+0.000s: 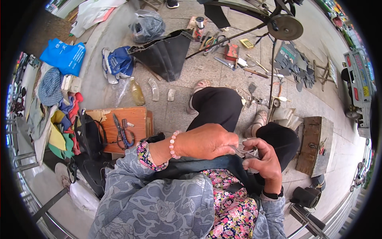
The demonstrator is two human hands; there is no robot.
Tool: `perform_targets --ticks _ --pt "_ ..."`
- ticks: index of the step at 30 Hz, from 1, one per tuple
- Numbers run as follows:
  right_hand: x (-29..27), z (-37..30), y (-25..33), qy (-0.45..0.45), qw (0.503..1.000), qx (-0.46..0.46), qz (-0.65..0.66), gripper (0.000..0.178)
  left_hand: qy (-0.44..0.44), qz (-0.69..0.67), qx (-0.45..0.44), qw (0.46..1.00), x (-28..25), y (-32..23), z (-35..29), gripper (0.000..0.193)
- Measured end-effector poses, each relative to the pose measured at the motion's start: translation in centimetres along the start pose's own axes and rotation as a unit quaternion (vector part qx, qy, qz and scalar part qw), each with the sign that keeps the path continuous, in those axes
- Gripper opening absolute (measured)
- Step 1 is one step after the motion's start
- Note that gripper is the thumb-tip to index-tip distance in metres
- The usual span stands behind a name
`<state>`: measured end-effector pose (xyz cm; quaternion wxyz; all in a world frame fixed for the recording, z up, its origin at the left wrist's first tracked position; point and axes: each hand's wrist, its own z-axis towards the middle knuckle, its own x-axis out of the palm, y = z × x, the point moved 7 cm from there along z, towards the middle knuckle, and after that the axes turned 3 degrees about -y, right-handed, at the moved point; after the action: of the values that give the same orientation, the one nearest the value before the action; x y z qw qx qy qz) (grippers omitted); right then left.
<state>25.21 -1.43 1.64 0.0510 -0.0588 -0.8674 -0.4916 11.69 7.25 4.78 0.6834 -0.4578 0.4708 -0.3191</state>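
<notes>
Over my lap, both hands meet at a thin grey ridged metal strip (241,150) that looks like a zipper or a chain; I cannot tell which. My left hand (207,140), a pink bead bracelet at its wrist, is closed with thumb and forefinger pinching the strip's left end. Curled around the other end is my right hand (264,157), thumb and fingers bent toward each other. A small pale grey piece (253,153) shows between those fingers, its kind unclear. Dark cloth (195,165) lies across my lap under the hands.
Left of me, scissors (120,129) lie on an orange wooden board (137,119). A wooden box (314,145) stands at the right. Ahead are a black iron stand with a wheel (285,28), a black bag (169,55), a yellowish bottle (137,92) and scattered tools.
</notes>
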Motion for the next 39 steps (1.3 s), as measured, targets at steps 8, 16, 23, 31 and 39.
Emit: perform_targets --ticks 8,16,23,31,39 --pt "2.8 -1.2 -1.4 0.134 0.991 0.006 0.023 0.03 -0.134 -0.167 -0.033 0.976 0.5 0.1 -6.7 0.014" --pt "5.7 1.4 -0.8 0.137 0.989 0.013 0.053 0.027 -0.246 -0.596 -0.216 0.733 1.3 4.1 -9.4 0.016" --pt "5.0 1.8 -1.6 0.07 0.991 0.002 0.111 0.036 -0.277 -0.62 -0.254 0.689 1.7 5.0 -9.6 0.021" --pt "-3.6 0.2 -1.3 -0.152 0.942 -0.113 0.278 0.04 -0.464 -0.606 -0.142 0.63 -3.9 6.1 -14.9 0.018" --pt "7.2 -0.8 2.3 0.058 0.986 -0.153 0.032 0.04 -0.198 -0.551 -0.181 0.79 2.9 0.1 -8.2 0.025"
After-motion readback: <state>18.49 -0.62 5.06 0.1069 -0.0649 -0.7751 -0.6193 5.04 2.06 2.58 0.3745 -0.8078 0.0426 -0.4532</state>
